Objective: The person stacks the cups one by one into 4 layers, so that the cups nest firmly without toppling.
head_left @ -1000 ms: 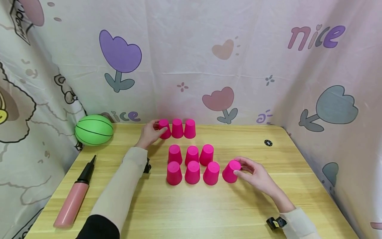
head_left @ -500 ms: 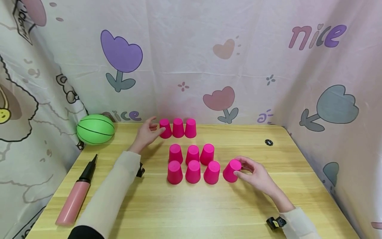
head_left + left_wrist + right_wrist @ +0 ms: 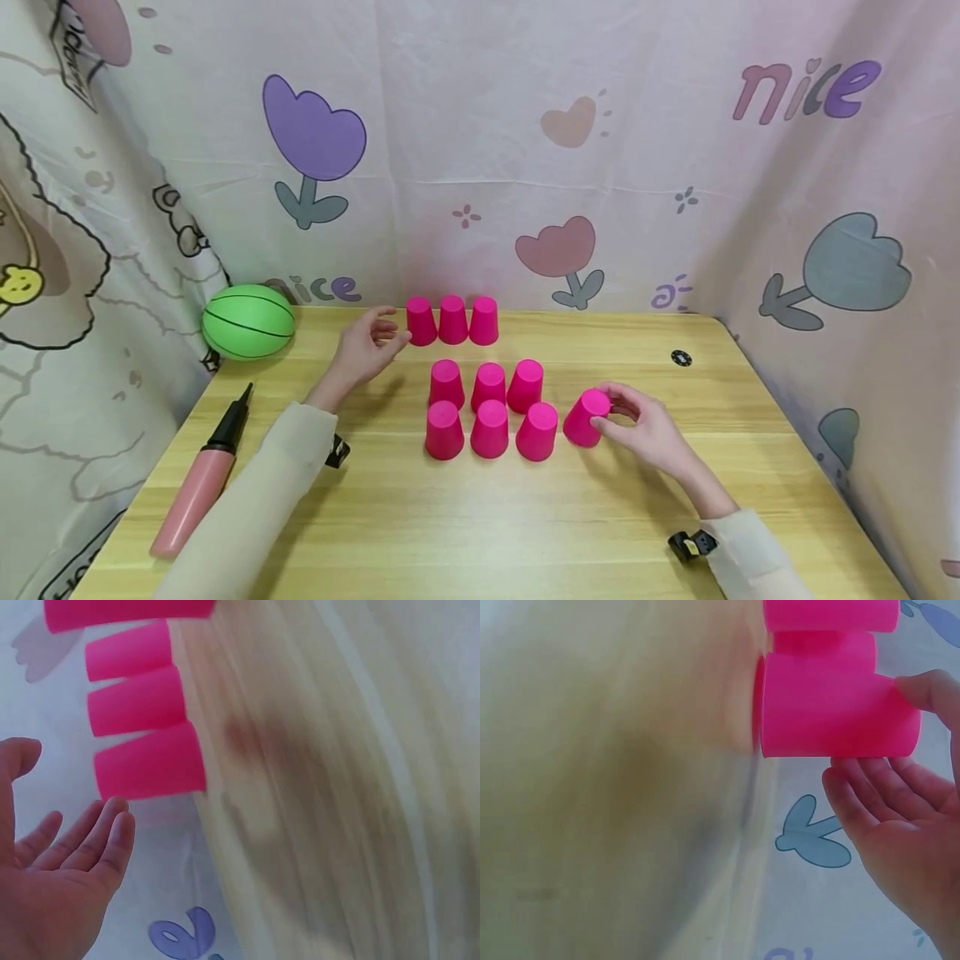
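Upside-down pink cups stand in rows on the wooden table. In the head view, my right hand [image 3: 651,432] holds a pink cup [image 3: 583,418] at the right end of the front row. The right wrist view shows my thumb on the upper side of this cup [image 3: 832,712] and my fingers below it. Whether its rim touches the table is hard to tell. My left hand [image 3: 363,350] is just left of the back row's leftmost cup [image 3: 421,323], holding nothing. In the left wrist view, the fingers of my left hand [image 3: 67,877] are loosely extended near that cup [image 3: 150,763].
Two more cups continue the back row, ending with a right-hand cup [image 3: 483,322]. A middle row includes a cup [image 3: 446,383]. A green ball [image 3: 248,322] and a pink hand pump [image 3: 202,483] lie left; a black round chip [image 3: 681,358] lies right.
My left hand has let go of the back row's leftmost cup and drawn away leftward. The cup in my right hand has risen slightly in the head view.
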Available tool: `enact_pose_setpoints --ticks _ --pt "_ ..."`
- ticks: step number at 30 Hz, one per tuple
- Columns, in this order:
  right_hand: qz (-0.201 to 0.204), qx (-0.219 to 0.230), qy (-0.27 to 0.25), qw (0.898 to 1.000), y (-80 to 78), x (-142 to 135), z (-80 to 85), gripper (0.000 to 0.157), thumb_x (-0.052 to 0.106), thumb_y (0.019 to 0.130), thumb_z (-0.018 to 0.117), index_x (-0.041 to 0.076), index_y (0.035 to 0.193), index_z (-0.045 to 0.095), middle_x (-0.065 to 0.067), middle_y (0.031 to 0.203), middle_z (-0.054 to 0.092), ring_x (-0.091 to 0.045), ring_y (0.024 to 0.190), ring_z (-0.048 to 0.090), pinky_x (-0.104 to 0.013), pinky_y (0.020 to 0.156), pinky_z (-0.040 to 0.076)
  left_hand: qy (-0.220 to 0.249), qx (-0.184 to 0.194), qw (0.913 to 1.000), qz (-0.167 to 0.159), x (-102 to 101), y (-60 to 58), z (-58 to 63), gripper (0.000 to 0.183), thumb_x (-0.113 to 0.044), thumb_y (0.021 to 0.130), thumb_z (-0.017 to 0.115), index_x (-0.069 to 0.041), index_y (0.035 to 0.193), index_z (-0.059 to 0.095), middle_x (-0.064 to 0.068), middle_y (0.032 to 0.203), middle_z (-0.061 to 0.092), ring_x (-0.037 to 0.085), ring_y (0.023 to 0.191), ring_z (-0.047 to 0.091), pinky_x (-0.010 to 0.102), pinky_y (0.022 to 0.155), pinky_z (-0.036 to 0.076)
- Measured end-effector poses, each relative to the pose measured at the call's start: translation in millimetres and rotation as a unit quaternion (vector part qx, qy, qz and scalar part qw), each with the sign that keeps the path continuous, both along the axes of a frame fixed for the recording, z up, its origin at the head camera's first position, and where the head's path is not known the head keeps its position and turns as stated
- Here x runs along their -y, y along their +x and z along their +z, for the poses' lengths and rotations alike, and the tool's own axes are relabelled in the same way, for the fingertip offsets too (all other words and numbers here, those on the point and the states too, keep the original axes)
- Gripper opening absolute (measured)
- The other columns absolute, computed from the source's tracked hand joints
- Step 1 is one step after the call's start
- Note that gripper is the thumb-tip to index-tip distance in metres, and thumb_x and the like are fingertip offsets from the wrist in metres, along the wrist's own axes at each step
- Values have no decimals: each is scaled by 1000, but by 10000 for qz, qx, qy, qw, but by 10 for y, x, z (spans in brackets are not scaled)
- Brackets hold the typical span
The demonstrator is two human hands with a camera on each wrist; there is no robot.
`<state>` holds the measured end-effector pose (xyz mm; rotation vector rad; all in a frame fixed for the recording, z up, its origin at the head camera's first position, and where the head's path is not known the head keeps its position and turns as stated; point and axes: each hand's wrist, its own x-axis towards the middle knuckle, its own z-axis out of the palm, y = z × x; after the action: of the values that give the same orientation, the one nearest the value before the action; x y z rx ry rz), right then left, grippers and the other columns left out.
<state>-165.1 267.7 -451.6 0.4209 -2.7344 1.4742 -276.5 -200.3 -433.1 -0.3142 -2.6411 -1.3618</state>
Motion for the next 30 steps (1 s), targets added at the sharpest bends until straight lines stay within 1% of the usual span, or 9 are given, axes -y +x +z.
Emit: enact_pose_setpoints --ticks 2,5,9,14,16,20,22,30 --pt "-33 -86 41 9999 -50 -6 35 53 16 93 82 3 140 61 -14 129 72 -30 118 70 -47 106 57 53 10 9998 -188 -26 63 28 59 -26 99 75 -1 147 53 29 133 68 42 117 72 55 100 59" --pt "-86 -215 83 9997 -141 -13 107 53 17 93 81 4 140 61 -14 130 71 -29 119 69 -43 107 57 31 79 9988 -477 -78 163 74 55 -27 100 74 -3 146 55 27 134 69 40 116 72 54 101 59" --pt "-105 -346 25 9993 -292 -2 221 51 18 95 80 5 140 61 -15 131 70 -30 120 68 -39 108 56 -111 153 9964 -828 -159 283 128 52 -27 99 75 -5 143 58 23 132 70 37 114 73 52 100 60" --pt "-158 -293 -46 9994 -517 55 312 50 21 96 79 6 141 61 -15 133 69 -33 123 67 -46 109 55 -334 423 9926 -1085 -262 395 175 56 -30 97 77 -7 145 59 19 133 70 35 116 71 51 102 60" --pt "-166 -250 -91 9995 -611 96 325 51 20 96 79 6 141 61 -17 133 69 -34 123 67 -46 109 55 -429 511 9915 -1120 -296 427 187 58 -31 96 78 -8 146 59 18 135 70 35 119 71 51 103 59" --pt "-193 -210 -111 9995 -787 203 347 52 19 96 78 4 142 60 -19 133 68 -35 123 68 -35 105 58 -532 561 9899 -1189 -347 476 206 59 -32 96 78 -10 147 58 18 137 68 36 123 69 52 105 58" --pt "-210 -212 -87 9995 -867 258 360 51 19 96 78 4 142 60 -19 133 68 -35 123 68 -33 104 59 -565 539 9891 -1247 -364 488 207 60 -33 95 78 -11 147 57 18 139 68 37 124 68 52 106 58" --pt "-115 -338 -124 9993 -1146 503 421 47 19 96 77 6 138 62 -17 128 69 -35 118 70 -46 103 60 -640 548 9861 -1433 -368 513 159 62 -31 94 79 -11 149 57 19 141 66 36 125 67 52 106 58"
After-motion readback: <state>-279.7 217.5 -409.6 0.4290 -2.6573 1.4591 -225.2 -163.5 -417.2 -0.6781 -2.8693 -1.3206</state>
